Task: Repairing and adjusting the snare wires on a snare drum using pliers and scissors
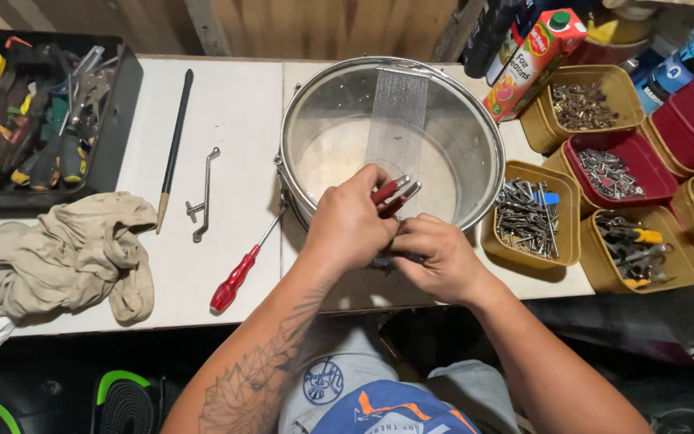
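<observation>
A shiny metal drum shell [475, 137] lies on the white table [234, 112], with a strip of snare wires [398, 120] stretched across its open side. My left hand [351, 225] grips red-handled pliers [393, 194] at the drum's near rim. My right hand [435, 257] sits just beside it, fingers curled on a small dark part at the rim that is mostly hidden. A red-handled screwdriver [236, 277] lies left of the drum, its tip toward the shell.
A crumpled beige cloth [66, 257] lies front left, a black tray of tools [34, 112] back left. A black rod [174, 145] and a bent metal lever [202, 197] lie between. Yellow and red bins [532, 213] of hardware and a juice carton [533, 60] stand right.
</observation>
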